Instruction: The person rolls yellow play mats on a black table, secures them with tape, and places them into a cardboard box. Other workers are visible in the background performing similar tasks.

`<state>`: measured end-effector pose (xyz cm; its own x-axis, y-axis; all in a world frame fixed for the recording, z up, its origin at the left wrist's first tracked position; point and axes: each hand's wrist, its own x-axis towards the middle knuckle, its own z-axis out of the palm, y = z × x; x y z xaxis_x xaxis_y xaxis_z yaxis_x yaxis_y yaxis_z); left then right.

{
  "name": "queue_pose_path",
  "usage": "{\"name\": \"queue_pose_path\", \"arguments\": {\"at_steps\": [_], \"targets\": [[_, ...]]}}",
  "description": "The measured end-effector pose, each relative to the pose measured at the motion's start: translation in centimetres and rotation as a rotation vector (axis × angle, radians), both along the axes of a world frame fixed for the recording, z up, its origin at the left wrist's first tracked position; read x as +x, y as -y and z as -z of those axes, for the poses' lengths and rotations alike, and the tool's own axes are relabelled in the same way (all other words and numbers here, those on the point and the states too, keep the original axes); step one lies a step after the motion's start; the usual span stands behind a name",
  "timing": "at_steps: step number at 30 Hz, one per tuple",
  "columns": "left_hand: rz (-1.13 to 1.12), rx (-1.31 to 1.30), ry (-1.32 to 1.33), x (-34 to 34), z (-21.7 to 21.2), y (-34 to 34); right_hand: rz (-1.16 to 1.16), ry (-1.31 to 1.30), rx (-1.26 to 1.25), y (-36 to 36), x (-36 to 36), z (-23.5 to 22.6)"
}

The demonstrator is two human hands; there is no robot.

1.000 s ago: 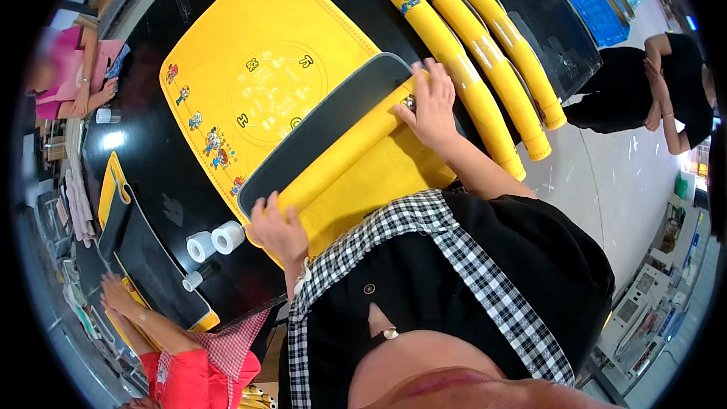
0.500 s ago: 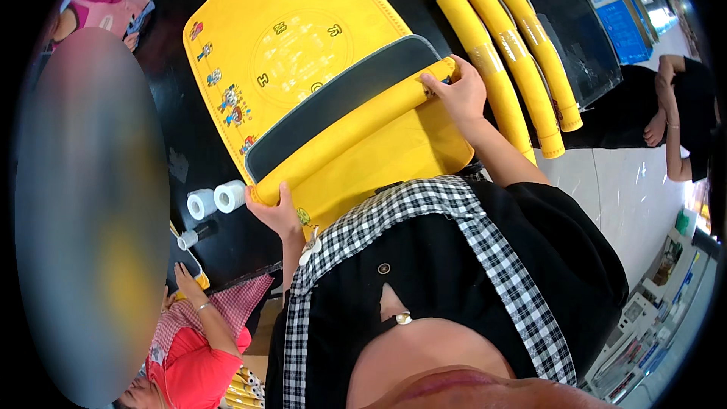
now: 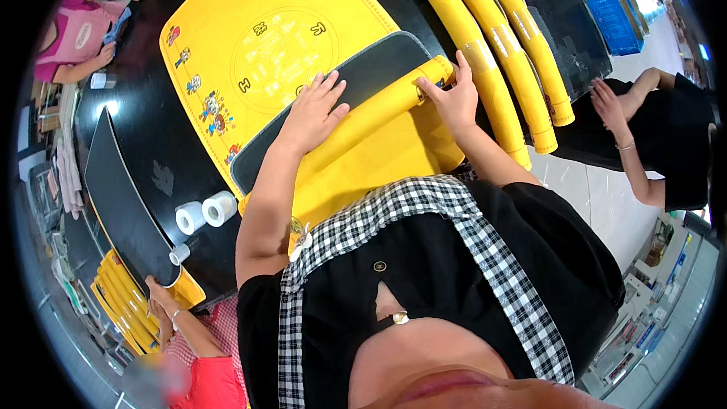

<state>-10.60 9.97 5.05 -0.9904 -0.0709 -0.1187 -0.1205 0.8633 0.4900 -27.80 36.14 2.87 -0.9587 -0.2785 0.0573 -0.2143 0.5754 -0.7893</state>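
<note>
Rolling looked roughly a third done: the near end of the yellow mat [image 3: 280, 45] was wound into a roll [image 3: 379, 110] lying across the desk [image 3: 163, 174], the left hand [image 3: 314, 110] spread flat on it and the right hand [image 3: 454, 98] pinching its end at two o'clock. Toward twelve o'clock the mat's printed stretch lay flat, unrolled, and three finished rolls [image 3: 492, 38] sat at one o'clock.

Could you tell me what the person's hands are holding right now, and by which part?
The right hand grips the right end of the rolled part of the yellow mat. The left hand lies flat on the roll's middle.
</note>
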Motion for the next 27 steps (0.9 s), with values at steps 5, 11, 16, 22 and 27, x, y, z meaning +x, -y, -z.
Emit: {"name": "queue_pose_path", "arguments": {"at_steps": [5,11,16,22,27], "targets": [[0.063,-0.024,0.124,-0.9,0.1,0.1,0.017,0.025,0.120,-0.4,0.8,-1.1],[0.006,-0.175,0.142,0.2,-2.4,-1.9,-0.182,-0.267,0.498,2.5,-0.5,-1.7],[-0.290,-0.426,-0.098,5.1,-3.3,-5.2,-0.234,-0.755,0.449,6.9,-2.7,-2.5],[-0.471,-0.338,-0.036,5.9,-2.7,-2.4,-1.162,-0.477,0.527,12.5,4.7,-6.2],[-0.425,-0.171,0.050,10.3,-3.6,-3.8,-1.212,-0.382,0.656,11.5,8.6,-6.1]]}}
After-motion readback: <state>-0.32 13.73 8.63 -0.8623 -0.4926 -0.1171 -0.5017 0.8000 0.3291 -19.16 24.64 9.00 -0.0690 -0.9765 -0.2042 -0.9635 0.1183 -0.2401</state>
